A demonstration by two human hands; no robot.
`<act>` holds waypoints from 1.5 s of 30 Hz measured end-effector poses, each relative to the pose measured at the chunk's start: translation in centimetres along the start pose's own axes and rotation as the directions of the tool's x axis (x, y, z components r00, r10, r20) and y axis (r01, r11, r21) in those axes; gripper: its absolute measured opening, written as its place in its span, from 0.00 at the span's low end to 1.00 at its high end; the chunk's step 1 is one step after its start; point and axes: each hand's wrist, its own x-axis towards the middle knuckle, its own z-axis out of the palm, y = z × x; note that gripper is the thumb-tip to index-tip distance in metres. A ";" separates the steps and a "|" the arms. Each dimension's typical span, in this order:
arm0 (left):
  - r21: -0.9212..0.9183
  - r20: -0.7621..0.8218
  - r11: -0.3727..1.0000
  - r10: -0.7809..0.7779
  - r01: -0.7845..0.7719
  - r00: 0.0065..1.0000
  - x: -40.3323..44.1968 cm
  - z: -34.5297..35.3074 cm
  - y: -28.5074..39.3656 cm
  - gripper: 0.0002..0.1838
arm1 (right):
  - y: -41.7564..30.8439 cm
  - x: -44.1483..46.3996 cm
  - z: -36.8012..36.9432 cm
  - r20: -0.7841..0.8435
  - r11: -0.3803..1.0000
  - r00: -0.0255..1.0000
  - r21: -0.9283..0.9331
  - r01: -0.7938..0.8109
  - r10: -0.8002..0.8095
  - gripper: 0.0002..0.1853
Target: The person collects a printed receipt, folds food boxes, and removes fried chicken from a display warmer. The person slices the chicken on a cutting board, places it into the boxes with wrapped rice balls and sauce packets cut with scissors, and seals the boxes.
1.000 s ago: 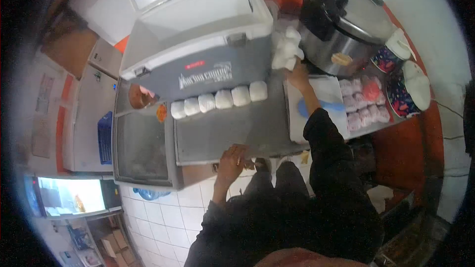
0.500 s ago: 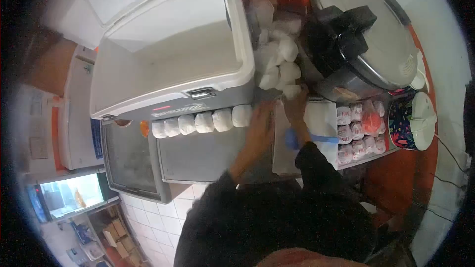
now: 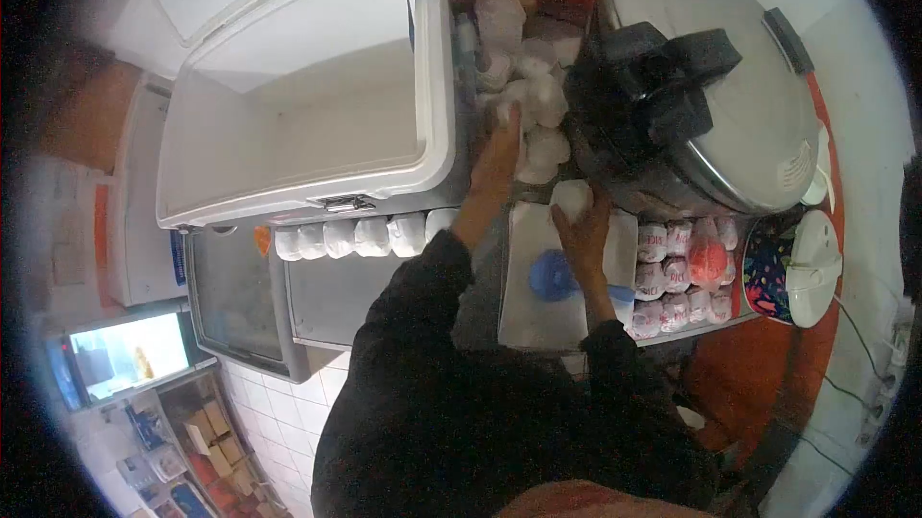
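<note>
One white wrapped bundle (image 3: pixel 572 195) is held in the right hand (image 3: pixel 584 233). Beyond it, leftward, the left hand (image 3: pixel 497 158) meets a heap of similar bundles (image 3: pixel 546 147); whether it grips one cannot be told. Nearer than the right-hand grip lies a blue paddle (image 3: pixel 552 276); rightward, RICE-printed packs (image 3: pixel 676 273); farther left, an open cooler box (image 3: pixel 438 86).

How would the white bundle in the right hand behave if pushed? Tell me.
The white bundle may rock or roll, since its visible side looks rounded. It is probably manageable one-handed, as the right hand spans it. It likely keeps its form, as no sagging shows.
</note>
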 end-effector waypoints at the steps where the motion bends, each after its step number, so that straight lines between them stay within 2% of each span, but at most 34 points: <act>1: -0.057 -0.033 0.998 0.016 -0.018 0.999 -1.4 -1.2 0.3 0.35 | 0.4 0.1 0.0 -0.052 0.995 0.994 -0.043 0.093 -0.095 0.38; 3: -0.127 -0.111 0.990 0.046 -0.060 0.993 -5.9 -2.7 0.6 0.36 | 0.3 0.6 0.6 -0.094 0.980 0.977 -0.078 0.183 -0.190 0.37; 4: -0.143 -0.161 0.986 0.061 -0.084 0.985 -8.7 -3.4 0.9 0.38 | 0.0 1.4 1.2 -0.061 0.989 0.994 0.116 0.094 -0.088 0.37; 5: -0.359 -0.012 0.933 -0.001 -0.004 1.000 -10.5 -5.4 1.1 0.39 | -0.5 2.4 1.7 -0.005 0.954 1.000 0.301 -0.007 0.009 0.37; 6: -0.545 0.145 0.832 -0.031 0.106 0.989 -11.9 -7.1 1.2 0.41 | -2.0 3.5 2.0 0.003 0.951 1.000 0.308 -0.007 0.006 0.37; 8: -0.624 0.146 0.762 -0.103 0.172 0.984 -15.6 -5.9 0.7 0.40 | -6.1 6.6 3.2 -0.069 0.948 0.954 0.114 0.297 -0.290 0.38; 9: -0.704 0.153 0.673 -0.167 0.226 0.974 -16.7 -5.2 0.3 0.40 | -6.9 8.4 4.8 -0.073 0.939 0.940 0.072 0.337 -0.332 0.40; 10: -0.703 0.155 0.671 -0.179 0.236 0.972 -17.2 -5.0 0.1 0.40 | -7.6 10.3 6.4 -0.075 0.925 0.924 0.028 0.378 -0.375 0.43; 11: -0.708 0.217 0.625 -0.251 0.329 0.943 -17.7 -4.9 -0.1 0.40 | -7.3 11.7 9.0 -0.063 0.925 0.924 0.032 0.379 -0.377 0.43; 12: -0.706 0.281 0.571 -0.316 0.418 0.906 -18.4 -4.8 -0.3 0.41 | -6.2 12.6 12.2 -0.012 0.920 0.923 -0.082 0.383 -0.385 0.42; 13: -0.703 0.288 0.568 -0.322 0.427 0.902 -18.8 -4.7 -0.8 0.41 | -5.7 12.6 14.0 0.036 0.902 0.921 -0.193 0.387 -0.387 0.42; 14: -0.739 0.313 0.525 -0.288 0.422 0.905 -18.9 -4.4 -1.5 0.39 | -5.8 12.2 13.8 0.043 0.902 0.921 -0.189 0.388 -0.387 0.42; 16: -0.777 0.332 0.469 -0.262 0.420 0.906 -19.2 -2.7 -3.0 0.37 | -6.8 12.1 10.7 0.157 0.861 0.858 -0.073 0.504 -0.489 0.43; 17: -0.803 0.354 0.421 -0.233 0.422 0.906 -19.6 -1.3 -3.7 0.38 | -8.9 11.3 7.4 0.278 0.805 0.834 -0.242 0.542 -0.477 0.43; 20: -0.826 0.402 0.337 -0.209 0.451 0.892 -19.3 -0.4 -4.0 0.39 | -2.7 8.3 7.8 0.450 0.831 0.777 -0.126 0.543 -0.439 0.44; 21: -0.821 0.429 0.316 -0.208 0.476 0.879 -19.2 -0.5 -3.8 0.39 | -3.7 6.9 6.6 0.663 0.880 0.685 -0.082 0.468 -0.303 0.42; 22: -0.819 0.439 0.306 -0.212 0.485 0.873 -19.1 -0.6 -3.5 0.39 | -5.0 5.5 5.5 0.831 0.925 0.533 -0.064 0.375 -0.159 0.40; 23: -0.772 0.512 0.309 -0.216 0.556 0.831 -18.7 -1.0 -3.5 0.40 | -4.8 4.3 6.1 0.834 0.925 0.529 -0.066 0.374 -0.154 0.40; 25: -0.723 0.574 0.315 -0.221 0.614 0.789 -18.3 -0.7 -3.4 0.41 | -3.0 2.6 8.3 0.834 0.996 0.552 -0.033 0.084 -0.019 0.37; 26: -0.806 0.467 0.301 -0.205 0.509 0.860 -18.5 0.1 -3.6 0.41 | -2.1 2.0 8.9 0.834 0.996 0.552 -0.032 0.084 -0.019 0.37; 27: -0.873 0.351 0.287 -0.191 0.394 0.917 -18.5 0.2 -3.7 0.41 | -1.5 1.6 9.5 0.749 0.991 0.651 0.125 0.044 -0.123 0.37; 28: -0.870 0.352 0.292 -0.192 0.396 0.916 -18.6 0.3 -3.7 0.41 | -0.9 1.2 9.9 0.637 0.959 0.744 0.284 0.021 -0.205 0.36; 29: -0.871 0.332 0.325 -0.161 0.368 0.929 -18.5 -0.2 -3.6 0.41 | -1.4 1.0 9.5 0.635 0.957 0.745 0.289 0.019 -0.206 0.36; 31: -0.872 0.315 0.352 -0.131 0.341 0.940 -17.8 -1.0 -3.0 0.40 | -3.6 1.3 7.4 0.517 0.950 0.799 0.205 0.234 -0.308 0.31; 32: -0.901 0.259 0.328 -0.117 0.283 0.959 -17.3 -1.3 -2.8 0.40 | -4.1 1.4 7.0 0.521 0.951 0.797 0.204 0.230 -0.305 0.31; 33: -0.927 0.197 0.304 -0.108 0.221 0.974 -16.7 -1.4 -2.7 0.39 | -4.5 1.9 6.9 0.437 0.919 0.810 0.132 0.372 -0.391 0.27; 34: -0.926 0.198 0.302 -0.116 0.225 0.973 -16.4 -0.7 -2.6 0.39 | -4.8 2.4 7.2 0.357 0.864 0.800 0.047 0.500 -0.482 0.23; 35: -0.874 0.346 0.296 -0.176 0.385 0.921 -16.7 0.4 -2.6 0.39 | -3.7 3.1 8.4 0.368 0.865 0.796 0.051 0.499 -0.481 0.23; 36: -0.798 0.484 0.280 -0.233 0.534 0.844 -17.1 1.1 -2.4 0.39 | -1.6 4.0 10.2 0.380 0.734 0.693 -0.050 0.677 -0.613 0.19; 37: -0.798 0.484 0.276 -0.239 0.536 0.842 -17.5 1.0 -2.3 0.39 | -0.2 4.4 11.4 0.403 0.556 0.563 -0.146 0.818 -0.722 0.15; 39: -0.740 0.458 0.401 -0.289 0.540 0.841 -17.9 0.8 -2.5 0.39 | 0.2 3.8 11.8 0.400 0.483 0.500 -0.151 0.862 -0.768 0.14; 41: -0.804 0.413 0.337 -0.278 0.491 0.867 -19.1 0.9 -3.3 0.39 | 0.9 4.0 12.9 0.401 0.408 0.436 -0.159 0.899 -0.806 0.13; 43: -0.856 0.383 0.259 -0.262 0.447 0.886 -20.8 0.3 -3.6 0.38 | 2.5 4.5 14.4 0.530 0.482 0.560 -0.293 0.826 -0.637 0.12; 45: -0.803 0.478 0.241 -0.284 0.544 0.831 -21.7 -1.5 -3.9 0.40 | 3.2 4.5 15.8 0.515 0.547 0.599 -0.272 0.792 -0.613 0.14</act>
